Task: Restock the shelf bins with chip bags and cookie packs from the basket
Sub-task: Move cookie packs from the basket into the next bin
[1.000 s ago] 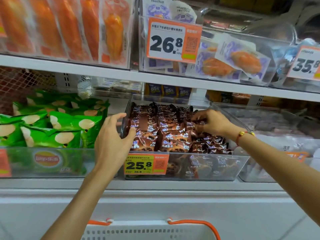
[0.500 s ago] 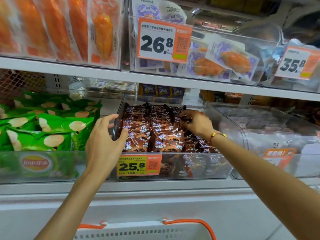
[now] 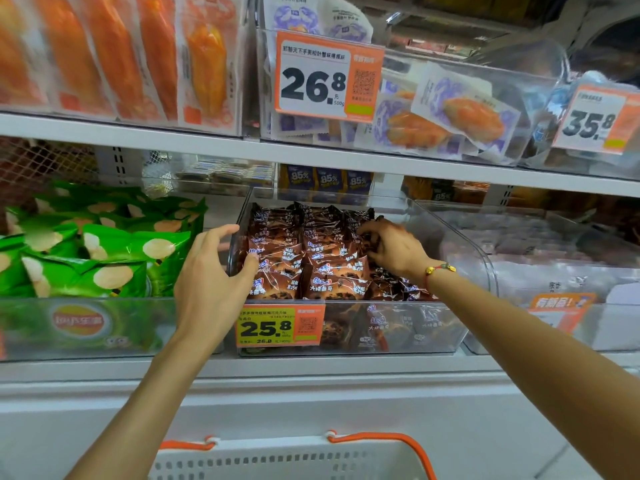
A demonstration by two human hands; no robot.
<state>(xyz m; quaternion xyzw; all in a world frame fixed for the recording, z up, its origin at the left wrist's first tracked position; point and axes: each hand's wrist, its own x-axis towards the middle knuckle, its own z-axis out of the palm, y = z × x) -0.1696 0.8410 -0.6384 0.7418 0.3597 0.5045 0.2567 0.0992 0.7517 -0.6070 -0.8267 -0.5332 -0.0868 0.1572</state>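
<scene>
At the bottom of the frame sat your white basket (image 3: 287,460) with its orange handles; what lay inside it could not be seen. Above it, at centre, your left hand (image 3: 211,282) clasped the left wall of the clear middle bin (image 3: 398,337), thumb inside against a cookie pack, fingers curled over the rim. Your right hand (image 3: 394,249), a beaded bracelet (image 3: 437,270) at its wrist, reached into that bin from the right, fingers curled down among the brown cookie packs (image 3: 311,251); whether they actually pinched one, I cannot tell. Left of centre, the neighbouring bin (image 3: 86,327) held green chip bags (image 3: 104,251). Across the top, a higher shelf (image 3: 311,155) carried orange packets (image 3: 114,53).
</scene>
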